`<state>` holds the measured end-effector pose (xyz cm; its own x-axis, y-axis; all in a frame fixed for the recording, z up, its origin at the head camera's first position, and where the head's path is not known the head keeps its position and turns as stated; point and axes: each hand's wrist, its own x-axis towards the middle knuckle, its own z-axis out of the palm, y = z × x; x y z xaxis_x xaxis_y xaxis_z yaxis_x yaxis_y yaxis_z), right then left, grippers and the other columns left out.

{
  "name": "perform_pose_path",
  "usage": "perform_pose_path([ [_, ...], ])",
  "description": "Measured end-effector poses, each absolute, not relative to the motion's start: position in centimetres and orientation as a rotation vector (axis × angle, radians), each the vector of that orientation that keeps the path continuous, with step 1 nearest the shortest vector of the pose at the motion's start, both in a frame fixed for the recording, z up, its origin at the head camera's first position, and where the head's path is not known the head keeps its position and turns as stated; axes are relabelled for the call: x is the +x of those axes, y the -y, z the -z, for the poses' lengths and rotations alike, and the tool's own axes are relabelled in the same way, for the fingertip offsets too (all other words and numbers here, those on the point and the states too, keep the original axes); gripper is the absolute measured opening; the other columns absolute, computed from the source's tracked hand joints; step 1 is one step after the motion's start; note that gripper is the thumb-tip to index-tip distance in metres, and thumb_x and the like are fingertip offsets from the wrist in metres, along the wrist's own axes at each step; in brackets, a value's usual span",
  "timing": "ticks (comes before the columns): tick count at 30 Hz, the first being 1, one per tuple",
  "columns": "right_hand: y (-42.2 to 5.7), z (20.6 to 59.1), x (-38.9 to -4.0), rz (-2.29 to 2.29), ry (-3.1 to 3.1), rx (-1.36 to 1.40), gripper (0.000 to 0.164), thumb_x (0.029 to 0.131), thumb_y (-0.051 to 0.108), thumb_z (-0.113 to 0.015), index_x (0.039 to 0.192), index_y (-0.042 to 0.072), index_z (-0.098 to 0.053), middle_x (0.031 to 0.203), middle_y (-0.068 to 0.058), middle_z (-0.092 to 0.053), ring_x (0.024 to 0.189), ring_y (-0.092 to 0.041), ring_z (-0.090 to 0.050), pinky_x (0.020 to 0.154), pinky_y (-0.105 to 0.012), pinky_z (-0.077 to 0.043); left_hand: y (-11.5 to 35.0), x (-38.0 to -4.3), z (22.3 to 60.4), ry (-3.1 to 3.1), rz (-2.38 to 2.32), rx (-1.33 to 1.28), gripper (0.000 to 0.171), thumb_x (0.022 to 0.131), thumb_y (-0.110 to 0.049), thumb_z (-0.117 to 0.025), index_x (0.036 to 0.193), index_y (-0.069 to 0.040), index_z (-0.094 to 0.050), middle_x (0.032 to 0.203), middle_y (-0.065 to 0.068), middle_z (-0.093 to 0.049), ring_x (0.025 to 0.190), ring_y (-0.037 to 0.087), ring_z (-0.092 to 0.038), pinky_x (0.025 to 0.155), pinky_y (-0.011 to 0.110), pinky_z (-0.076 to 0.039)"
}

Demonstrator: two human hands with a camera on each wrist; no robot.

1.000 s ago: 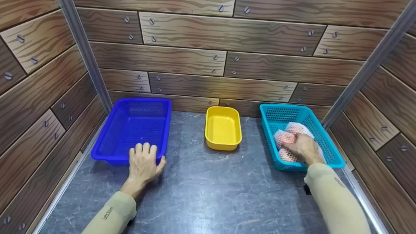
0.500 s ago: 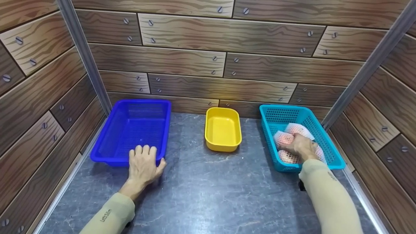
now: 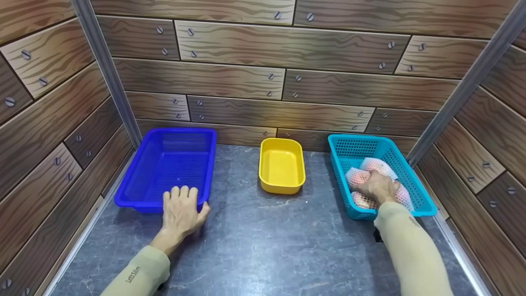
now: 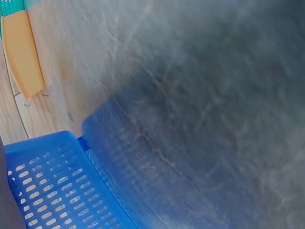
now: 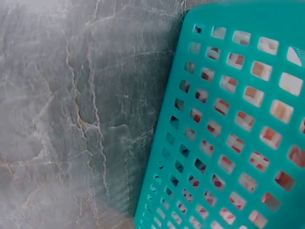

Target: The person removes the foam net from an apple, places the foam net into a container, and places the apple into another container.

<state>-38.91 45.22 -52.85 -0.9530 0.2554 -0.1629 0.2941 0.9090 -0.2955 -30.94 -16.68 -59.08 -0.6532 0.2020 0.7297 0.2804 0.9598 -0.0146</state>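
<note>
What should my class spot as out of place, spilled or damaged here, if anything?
Nothing stands out: the blue basket, yellow tub and turquoise basket sit upright, and the visible net-wrapped items lie inside the turquoise basket.

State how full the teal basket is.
Partly filled: net-wrapped items lie in the teal basket toward its near end, while bare floor shows at the far end.

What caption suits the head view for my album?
Left hand on a blue basket, right hand among net-wrapped items in a teal basket.
</note>
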Motion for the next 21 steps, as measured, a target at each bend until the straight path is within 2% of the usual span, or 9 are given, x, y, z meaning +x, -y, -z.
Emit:
perform_pose_path([
  [5, -45.3, 53.0, -38.8, 0.528, -2.986, 0.427, 0.103, 0.092, 0.059, -0.073, 0.165, -0.006, -0.04, 0.159, -0.042, -0.053, 0.145, -0.065, -0.051, 0.128, -0.083, -0.013, 16.6, -30.9, 59.0, 2.308, 0.134, -0.332, 0.047, 0.09, -0.05, -0.061, 0.095, -0.004, -0.064, 0.087, 0.019, -0.063, 0.083, 0.044, -0.057, 0.075, 0.056, -0.04],
  [11, -45.2, 52.8, -38.7, 0.581, -3.011, 0.43, 0.104, 0.091, 0.058, -0.074, 0.166, -0.006, -0.039, 0.157, -0.042, -0.055, 0.144, -0.062, -0.052, 0.126, -0.083, -0.013, 16.5, -30.8, 58.9, 2.32, 0.133, -0.328, 0.046, 0.09, -0.05, -0.062, 0.096, -0.004, -0.064, 0.087, 0.019, -0.063, 0.083, 0.044, -0.057, 0.075, 0.056, -0.04],
  [14, -45.1, 52.4, -38.7, 0.629, -3.008, 0.443, 0.105, 0.092, 0.059, -0.073, 0.166, -0.006, -0.039, 0.16, -0.04, -0.054, 0.147, -0.061, -0.051, 0.13, -0.082, -0.011, 16.5, -30.8, 58.8, 2.327, 0.139, -0.326, 0.047, 0.09, -0.05, -0.063, 0.096, -0.004, -0.064, 0.087, 0.019, -0.063, 0.083, 0.044, -0.057, 0.075, 0.056, -0.04],
  [18, -44.9, 51.9, -38.5, 0.731, -3.02, 0.477, 0.105, 0.093, 0.058, -0.076, 0.167, -0.005, -0.038, 0.161, -0.038, -0.052, 0.147, -0.059, -0.05, 0.132, -0.076, -0.025, 16.5, -30.7, 58.8, 2.333, 0.145, -0.322, 0.046, 0.089, -0.05, -0.065, 0.095, -0.004, -0.064, 0.087, 0.019, -0.063, 0.083, 0.044, -0.057, 0.075, 0.056, -0.04],
  [21, -44.9, 51.6, -38.3, 0.84, -3.035, 0.509, 0.105, 0.092, 0.056, -0.08, 0.169, -0.001, -0.036, 0.161, -0.037, -0.05, 0.145, -0.056, -0.051, 0.126, -0.073, -0.039, 16.5, -30.7, 58.8, 2.335, 0.139, -0.321, 0.046, 0.088, -0.049, -0.066, 0.095, -0.004, -0.064, 0.087, 0.019, -0.064, 0.082, 0.044, -0.057, 0.075, 0.056, -0.041],
])
